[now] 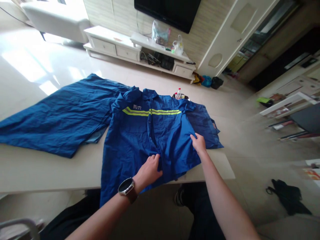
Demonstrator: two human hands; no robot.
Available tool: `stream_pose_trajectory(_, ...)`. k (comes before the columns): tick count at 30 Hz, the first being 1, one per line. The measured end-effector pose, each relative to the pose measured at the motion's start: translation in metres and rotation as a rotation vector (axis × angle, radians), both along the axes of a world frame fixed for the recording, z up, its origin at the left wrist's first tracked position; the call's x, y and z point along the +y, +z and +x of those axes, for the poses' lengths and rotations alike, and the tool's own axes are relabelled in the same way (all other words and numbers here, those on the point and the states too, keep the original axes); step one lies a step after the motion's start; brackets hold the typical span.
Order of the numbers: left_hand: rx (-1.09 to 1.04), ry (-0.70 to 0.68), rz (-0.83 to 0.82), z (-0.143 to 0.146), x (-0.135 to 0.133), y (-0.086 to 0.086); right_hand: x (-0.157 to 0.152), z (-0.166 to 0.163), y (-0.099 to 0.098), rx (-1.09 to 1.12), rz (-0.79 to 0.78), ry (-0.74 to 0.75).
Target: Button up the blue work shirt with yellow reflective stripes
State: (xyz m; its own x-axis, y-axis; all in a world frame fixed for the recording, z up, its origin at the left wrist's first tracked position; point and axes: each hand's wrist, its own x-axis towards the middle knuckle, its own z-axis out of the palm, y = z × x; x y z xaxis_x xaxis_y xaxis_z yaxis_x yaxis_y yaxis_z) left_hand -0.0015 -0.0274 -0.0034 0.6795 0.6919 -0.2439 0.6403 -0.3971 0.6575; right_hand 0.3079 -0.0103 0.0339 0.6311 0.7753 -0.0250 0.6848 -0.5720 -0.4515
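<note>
— What was nearest the camera?

— The left hand (150, 170), a watch (127, 188) on its wrist, lay on the lower front of a blue work shirt (140, 133), fingers curled at the button placket; whether they pinched the cloth I could not tell.

— And the right hand (198, 142)?

— Further up and to the right, it pressed flat on the shirt's right side, fingers fairly spread, holding nothing I could make out.

— Where was the shirt?

— Spread front-up on the pale worktop (37, 166), its hem hanging over the near edge, a yellow-green stripe (151, 112) across the chest.

— Anything beside it?

— A second blue garment (62, 115) lay to its left, touching the shirt near the collar. Just beyond the collar stood a small bottle (178, 93).

— And farthest off?

— A white TV cabinet (140, 50) stood against the wall with bags on top.
</note>
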Motion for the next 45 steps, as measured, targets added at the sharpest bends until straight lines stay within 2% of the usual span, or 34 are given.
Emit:
stream_pose_trajectory(4,0.080,-0.051,0.019,-0.002,-0.008,0.008,-0.019,-0.024,0.054,-0.115,0.481,0.209)
stream_pose_trajectory(6,0.144,-0.033,-0.004,-0.003,-0.015,0.013,-0.036,-0.029,0.068,-0.122,0.584,0.227)
stream_pose_trajectory(7,0.182,-0.026,-0.026,-0.004,-0.018,0.015,-0.046,-0.029,0.069,-0.096,0.562,0.192)
stream_pose_trajectory(9,0.271,-0.038,-0.069,-0.006,-0.025,0.019,-0.068,-0.024,0.059,0.032,0.390,0.126)
stream_pose_trajectory(11,0.355,-0.064,-0.090,-0.009,-0.031,0.021,-0.092,-0.015,0.038,0.226,0.132,0.103)
stream_pose_trajectory(13,0.413,-0.079,-0.108,-0.013,-0.035,0.022,-0.115,-0.007,0.016,0.364,-0.046,0.093)
stream_pose_trajectory(16,0.442,-0.119,-0.132,-0.018,-0.040,0.019,-0.143,-0.001,-0.006,0.335,-0.114,0.032)
stream_pose_trajectory(20,0.442,-0.206,-0.154,-0.023,-0.045,0.017,-0.160,-0.004,-0.010,0.181,-0.122,-0.033)
stream_pose_trajectory(22,0.449,-0.244,-0.189,-0.025,-0.046,0.018,-0.159,-0.008,-0.008,0.074,-0.096,-0.008)
stream_pose_trajectory(26,0.393,-0.214,-0.130,-0.028,-0.036,0.022,-0.137,-0.028,-0.008,-0.048,-0.061,0.193)
stream_pose_trajectory(33,0.294,-0.021,0.041,-0.033,0.005,0.032,-0.071,-0.116,-0.018,0.013,-0.066,0.561)
stream_pose_trajectory(37,0.193,0.068,0.098,-0.028,0.018,0.026,-0.049,-0.152,-0.027,-0.026,-0.170,0.818)
stream_pose_trajectory(40,0.216,0.074,0.065,-0.023,0.026,0.015,-0.042,-0.158,-0.033,-0.064,-0.278,0.857)
stream_pose_trajectory(45,0.281,0.187,-0.007,-0.014,0.039,0.007,-0.032,-0.155,-0.039,-0.076,-0.322,0.782)
